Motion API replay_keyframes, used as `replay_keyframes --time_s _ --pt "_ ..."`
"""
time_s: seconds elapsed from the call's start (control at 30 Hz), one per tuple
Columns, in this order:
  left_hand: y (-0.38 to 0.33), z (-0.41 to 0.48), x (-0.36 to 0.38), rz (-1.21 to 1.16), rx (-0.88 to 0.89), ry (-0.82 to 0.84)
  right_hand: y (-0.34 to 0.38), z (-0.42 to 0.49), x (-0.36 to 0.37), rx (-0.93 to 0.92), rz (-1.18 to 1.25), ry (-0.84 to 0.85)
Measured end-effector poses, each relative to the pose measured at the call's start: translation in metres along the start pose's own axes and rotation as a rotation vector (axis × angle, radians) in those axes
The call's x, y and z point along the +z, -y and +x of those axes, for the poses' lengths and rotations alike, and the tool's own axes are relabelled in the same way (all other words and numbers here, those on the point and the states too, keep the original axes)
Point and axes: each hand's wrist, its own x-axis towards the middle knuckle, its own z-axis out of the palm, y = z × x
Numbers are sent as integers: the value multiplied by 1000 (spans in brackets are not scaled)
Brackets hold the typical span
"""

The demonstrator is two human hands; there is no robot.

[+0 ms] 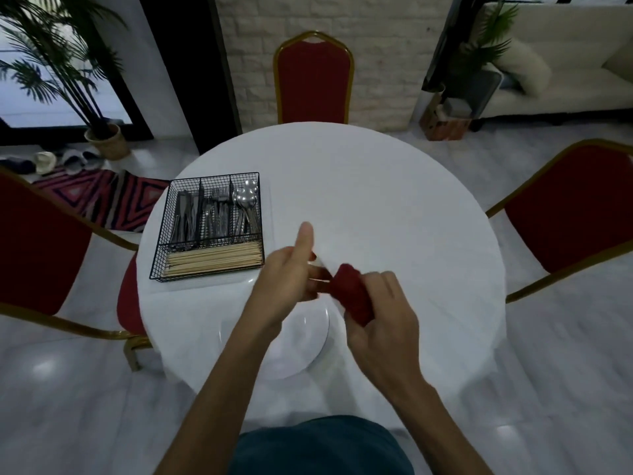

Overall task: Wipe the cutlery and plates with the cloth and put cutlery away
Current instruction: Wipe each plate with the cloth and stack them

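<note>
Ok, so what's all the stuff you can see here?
table: one, white, round, centre
basket: one, black wire, table's left side
cutlery: many, silver, basket's back compartments
chopsticks: bundle, pale wood, basket's front compartment
plate: one, white, table's near edge
cloth: one, red, in right hand
chairs: three, red and gold, around table
plants: two, green, back corners
rug: one, striped pink, floor left
sofa: one, cream, back right
left hand: fingers curled beside cloth, hold hidden
right hand: grips cloth
</note>
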Motion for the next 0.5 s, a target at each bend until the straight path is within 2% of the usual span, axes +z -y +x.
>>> replay_keyframes --time_s 0.1,0.17,0.23,0.3,0.33,0.5 --pt "8 2 0 111 -37 -24 2 -16 9 -88 -49 10" --pt "16 4 -3 73 -74 -99 5 -22 12 -150 -68 44" --pt "21 5 -5 -17 -88 -161 11 -28 14 -146 -58 184" --pt "20 4 -8 2 -45 -199 17 -37 18 -86 -23 338" --pt "20 4 -11 10 -26 -202 19 -42 21 -77 -37 364" --pt "10 3 -11 -10 45 -223 27 -40 27 -178 -139 271"
